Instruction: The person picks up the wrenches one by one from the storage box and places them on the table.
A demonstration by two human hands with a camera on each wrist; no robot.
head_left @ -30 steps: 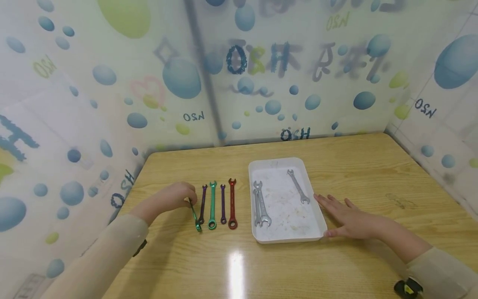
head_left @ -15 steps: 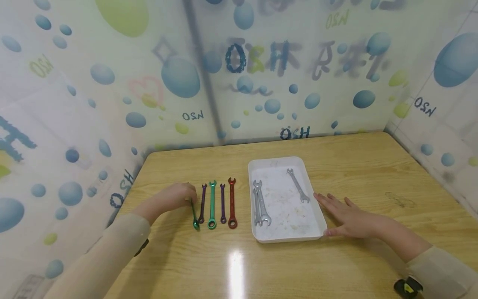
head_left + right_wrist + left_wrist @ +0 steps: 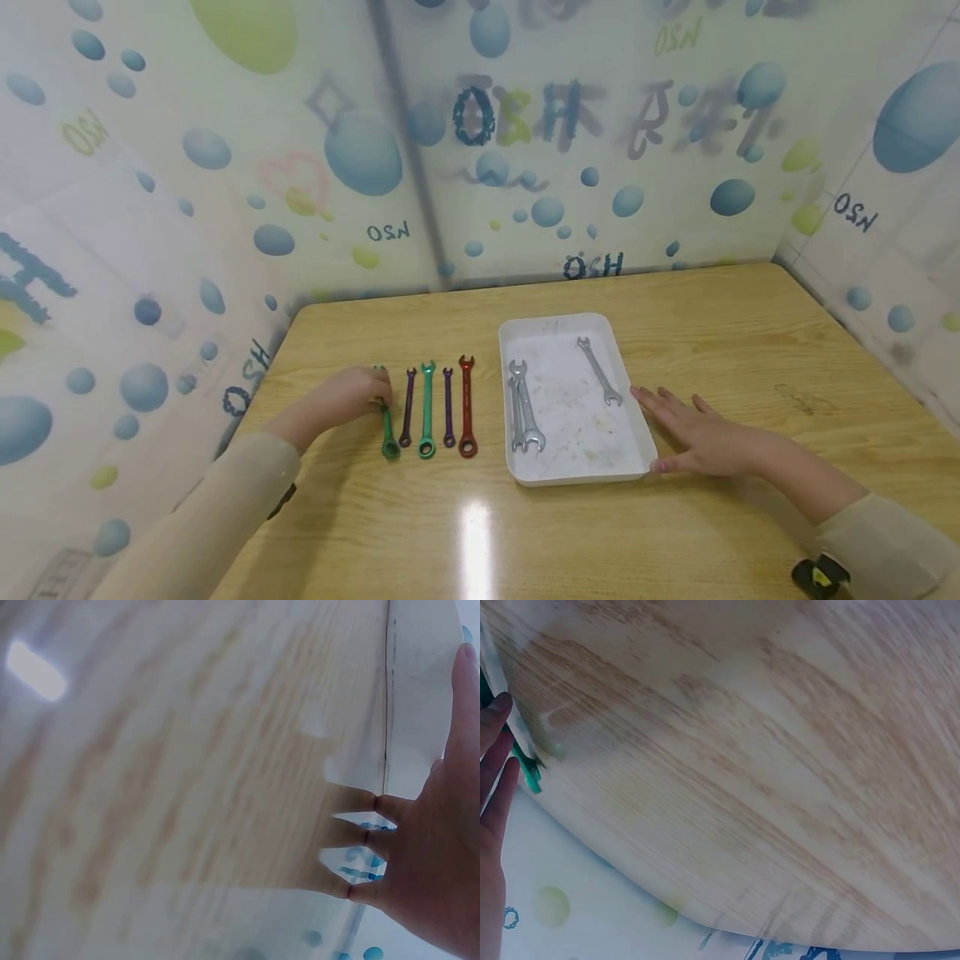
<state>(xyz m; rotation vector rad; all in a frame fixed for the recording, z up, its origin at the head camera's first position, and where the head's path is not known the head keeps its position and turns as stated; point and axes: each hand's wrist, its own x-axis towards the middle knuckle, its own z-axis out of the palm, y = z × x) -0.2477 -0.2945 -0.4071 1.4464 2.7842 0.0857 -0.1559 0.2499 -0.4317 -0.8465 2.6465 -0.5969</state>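
Left hand pinches a green wrench

The thumb and fingers of the left hand hold the green wrench near its open end. Its ring end pokes out below the hand, toward the person. (I can't tell if the ring end touches the bench.) Just right of the left hand, four more wrenches lie in a row: a small purple wrench, a second green wrench, another purple wrench and a big red wrench. They lie side by side, a little apart.

The right hand is flat and low, with its fingers spread wide. Its fingertips are right at the side of a white tray. The tray is left of the right hand and holds three silver wrenches. One silver wrench lies tilted, on the side nearest the right hand. The other two, a fat one and a thin one, lie close together on the far side from that hand. Past both hands is a wall with blue and green bubbles.
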